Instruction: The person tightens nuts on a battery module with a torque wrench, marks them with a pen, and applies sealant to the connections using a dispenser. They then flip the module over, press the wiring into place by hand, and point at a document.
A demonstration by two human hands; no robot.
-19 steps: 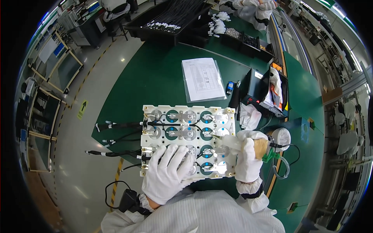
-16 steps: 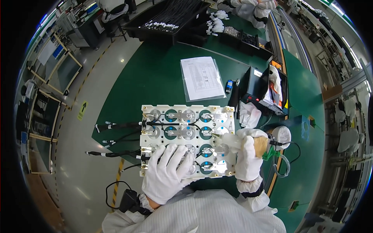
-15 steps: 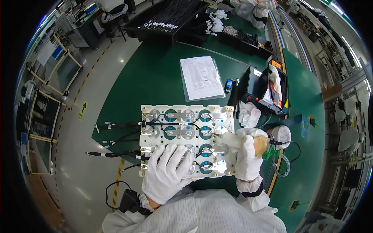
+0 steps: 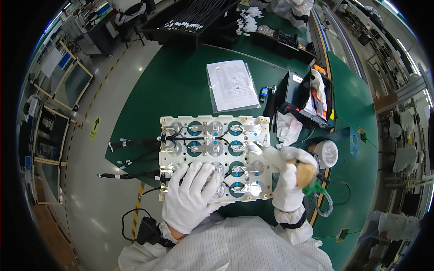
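Note:
A white plastic panel (image 4: 251,119) with rows of round cells, metal tabs and black cable bundles (image 4: 129,143) lies on the green table in front of me. My left hand (image 4: 190,196), in a white glove, rests flat on its lower left part, fingers stretched out and slightly spread. My right hand (image 4: 289,178), also gloved, is closed around a translucent dispensing syringe (image 4: 274,158) at the panel's right edge. The syringe's thin tip points left and away, over the right-hand cells; contact cannot be made out. A green fitting (image 4: 313,188) and clear hose (image 4: 326,207) trail from its rear end.
A sleeved paper sheet (image 4: 233,86) lies beyond the panel. To its right are a blue item (image 4: 264,94), a black control box (image 4: 289,92), a crumpled white cloth (image 4: 288,128) and a white round tub (image 4: 326,154). Black bins with cables (image 4: 194,20) stand behind; another person (image 4: 296,10) is at the far end.
My right hand has shifted the syringe tip rightward and slightly away across the panel. My left hand keeps its place on the panel. The whole view has shifted a little.

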